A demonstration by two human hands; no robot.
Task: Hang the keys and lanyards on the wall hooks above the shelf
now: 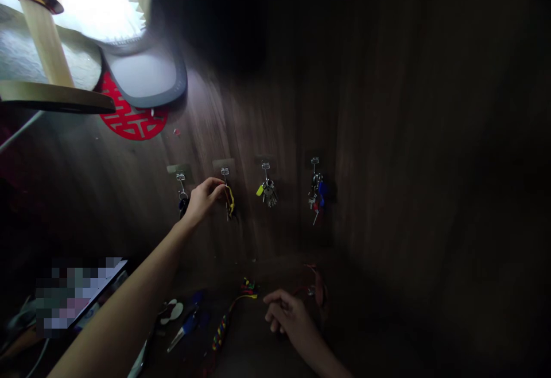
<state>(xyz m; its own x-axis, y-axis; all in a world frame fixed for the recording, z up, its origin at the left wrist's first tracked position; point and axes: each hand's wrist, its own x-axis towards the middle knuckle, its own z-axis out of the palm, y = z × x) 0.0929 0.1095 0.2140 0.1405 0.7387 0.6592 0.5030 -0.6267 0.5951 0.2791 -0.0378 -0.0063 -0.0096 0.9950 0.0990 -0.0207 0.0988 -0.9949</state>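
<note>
My left hand (205, 201) is up at the dark wooden wall, its fingers closed at the second of several metal hooks (224, 176). They pinch a red and yellow cord (230, 203) hanging there. Just left of my wrist, a dark key fob (183, 205) hangs from another hook. To the right hang a key bunch with a yellow tag (269, 193) and keys with blue tags (317, 194). My right hand (286, 315) is low with curled fingers, holding nothing visible. A braided multicoloured lanyard (222, 325) lies just left of it.
A blue-handled tool (185, 325), a white object (172, 311) and a reddish strap (317, 286) lie on the dark surface below the hooks. A pixelated tablet (73, 297) sits lower left. A lamp (45, 39), grey mirror (146, 76) and red ornament (131, 116) are upper left.
</note>
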